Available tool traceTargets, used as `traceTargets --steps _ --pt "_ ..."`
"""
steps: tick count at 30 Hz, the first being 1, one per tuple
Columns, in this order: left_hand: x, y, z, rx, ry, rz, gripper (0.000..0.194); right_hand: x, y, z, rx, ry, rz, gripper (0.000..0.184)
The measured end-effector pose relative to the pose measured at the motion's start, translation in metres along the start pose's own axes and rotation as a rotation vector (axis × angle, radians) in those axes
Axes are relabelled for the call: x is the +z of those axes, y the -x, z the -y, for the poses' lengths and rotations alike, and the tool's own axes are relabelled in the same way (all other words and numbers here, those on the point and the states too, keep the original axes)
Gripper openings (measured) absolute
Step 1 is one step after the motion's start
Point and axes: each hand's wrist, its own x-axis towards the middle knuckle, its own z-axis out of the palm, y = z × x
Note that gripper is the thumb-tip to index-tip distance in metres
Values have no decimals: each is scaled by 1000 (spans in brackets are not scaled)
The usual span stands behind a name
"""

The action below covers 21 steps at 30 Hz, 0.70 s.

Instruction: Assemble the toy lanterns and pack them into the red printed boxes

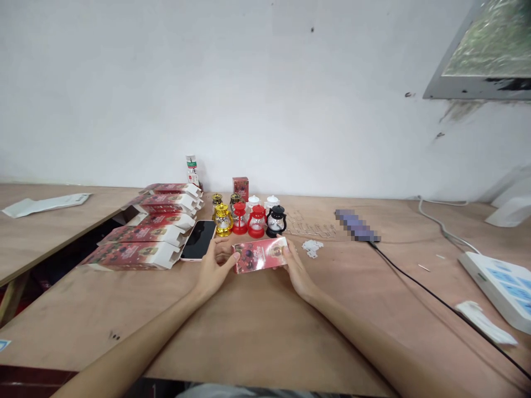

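Observation:
Between my two hands is a small red printed cardboard box, held lengthwise above the wooden table. My left hand grips its left end with the thumb on the upper face. At the right end, my right hand has its fingers closed round the edge. Just beyond the box stand several miniature lanterns: a gold lantern, red lanterns, a black lantern, with white lanterns and bronze ones behind. Several open red boxes lie in a row to the left.
A phone lies beside my left hand. White tags and thin wire hooks lie to the right. Farther right are a cabled device and a white scale-like unit. An upright red box stands near the wall.

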Motion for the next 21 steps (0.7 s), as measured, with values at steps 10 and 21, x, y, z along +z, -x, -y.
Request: traceTargets --steps 10,21 --pt "-2 -3 7 87 23 -6 33 3 -3 11 288 -338 -61 56" --pt "-12 -15 2 -82 207 -16 30 2 -11 4 394 -609 -136 56"
